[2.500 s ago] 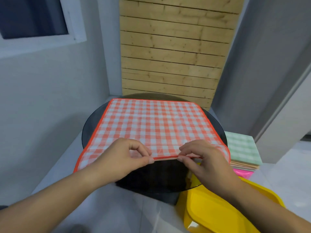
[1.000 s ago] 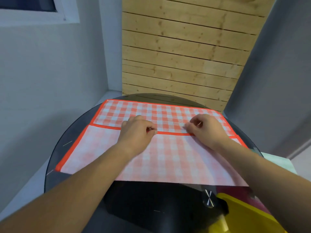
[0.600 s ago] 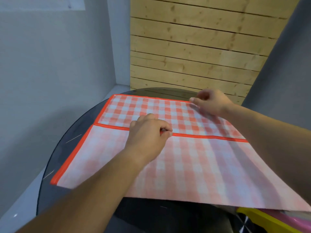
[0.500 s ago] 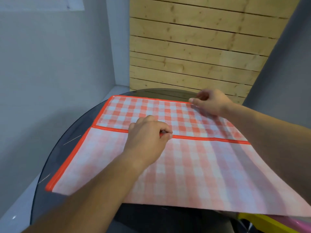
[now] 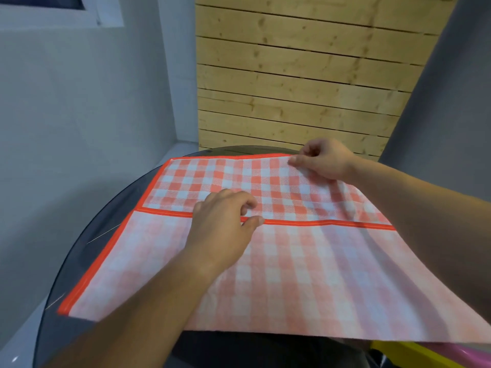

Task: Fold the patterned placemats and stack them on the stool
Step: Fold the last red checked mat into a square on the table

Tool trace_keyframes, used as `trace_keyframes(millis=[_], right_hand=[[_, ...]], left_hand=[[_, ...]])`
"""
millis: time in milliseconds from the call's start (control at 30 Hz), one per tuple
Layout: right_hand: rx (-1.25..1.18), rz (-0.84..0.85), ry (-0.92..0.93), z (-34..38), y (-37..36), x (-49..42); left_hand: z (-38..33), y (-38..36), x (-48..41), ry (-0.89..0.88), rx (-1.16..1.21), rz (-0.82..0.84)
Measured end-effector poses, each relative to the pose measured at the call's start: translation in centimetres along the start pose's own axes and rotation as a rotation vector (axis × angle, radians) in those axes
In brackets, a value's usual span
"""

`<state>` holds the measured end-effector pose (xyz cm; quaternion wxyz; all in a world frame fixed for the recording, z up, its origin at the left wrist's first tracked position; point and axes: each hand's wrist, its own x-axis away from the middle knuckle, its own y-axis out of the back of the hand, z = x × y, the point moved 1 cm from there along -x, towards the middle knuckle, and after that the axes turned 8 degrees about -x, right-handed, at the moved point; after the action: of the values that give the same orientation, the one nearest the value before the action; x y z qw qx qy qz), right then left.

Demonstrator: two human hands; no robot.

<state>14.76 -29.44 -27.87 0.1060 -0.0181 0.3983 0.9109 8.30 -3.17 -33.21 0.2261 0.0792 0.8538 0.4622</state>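
Observation:
A red-and-white checked placemat (image 5: 305, 272) with an orange border lies on the round dark glass table (image 5: 87, 251). Its near part is folded over toward the far side, pale underside up, and the folded edge runs across the middle. My left hand (image 5: 225, 224) pinches that orange folded edge near its centre. My right hand (image 5: 324, 162) pinches the mat's far edge at the back right. The mat's right side hangs past the table rim.
A wooden slat panel (image 5: 300, 75) stands behind the table, with grey walls to either side. At the bottom right, a yellow edge (image 5: 414, 354) and a pink edge (image 5: 462, 353) show under the mat's overhang.
Both hands carried the mat's near edge over toward the far side. My right hand then let go of it and moved to the far right edge. My left hand stayed on the folded edge.

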Motion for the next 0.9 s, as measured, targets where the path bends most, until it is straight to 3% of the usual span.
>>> trace_keyframes(millis=[200, 600, 800, 900], right_hand=[[-0.022, -0.043, 0.074, 3.9, 2.5, 2.0], [0.325, -0.108, 0.232, 9.6, 5.9, 13.3], [0.405, -0.033, 0.272, 9.0, 3.6, 20.0], [0.348, -0.012, 0.232, 7.4, 1.8, 22.9]], left_hand=[[-0.4, 0.3, 0.4, -0.084, -0.138, -0.012], [-3.5, 5.1, 2.6, -0.28, -0.452, 0.063], [-5.8, 8.9, 8.9, -0.696, -0.426, -0.11], [-5.9, 9.2, 11.7, -0.741, -0.389, -0.118]])
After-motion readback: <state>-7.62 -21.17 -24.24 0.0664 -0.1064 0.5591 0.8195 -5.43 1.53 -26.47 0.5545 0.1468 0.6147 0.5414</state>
